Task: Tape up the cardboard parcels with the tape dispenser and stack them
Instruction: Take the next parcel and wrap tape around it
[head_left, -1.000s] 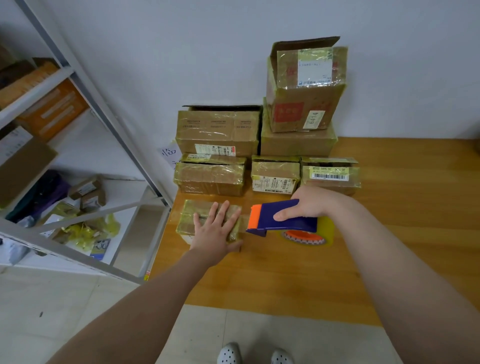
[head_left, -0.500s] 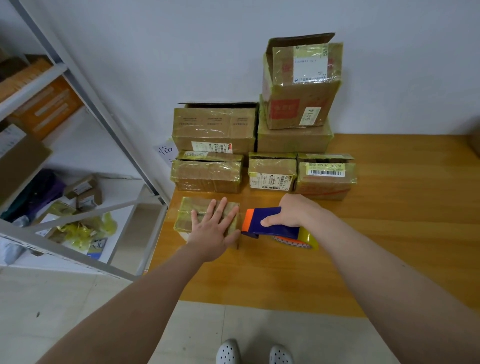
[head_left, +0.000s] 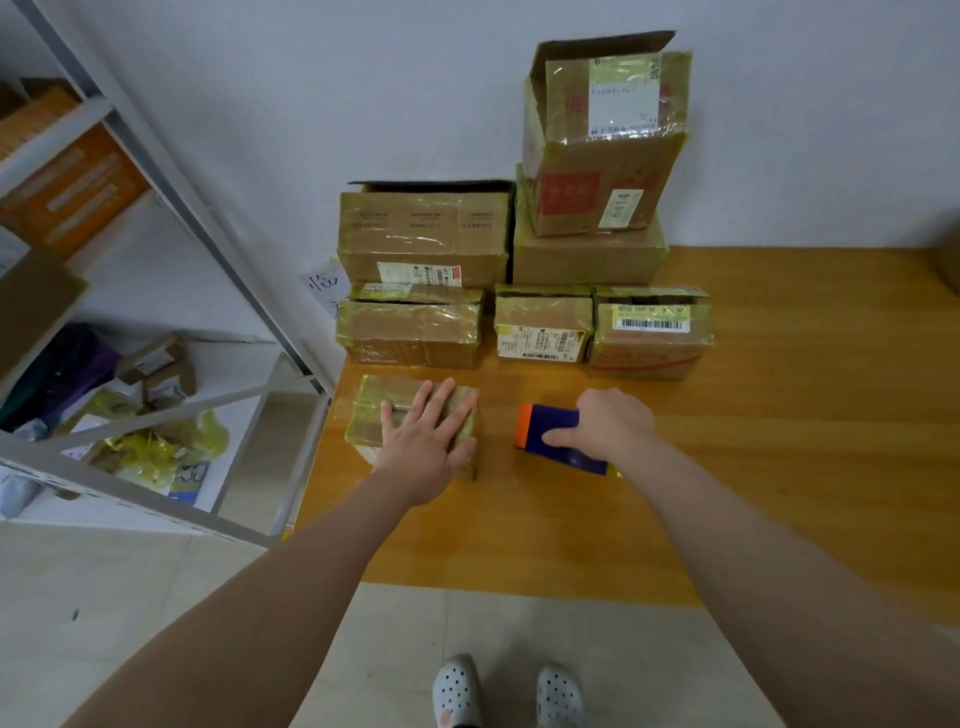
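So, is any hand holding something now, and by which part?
The right hand grips the tape dispenser by its blue body. The left hand holds nothing; it presses flat on the small parcel.

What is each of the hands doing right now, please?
Left hand: open, fingers spread flat on the small parcel.
Right hand: closed around the tape dispenser.
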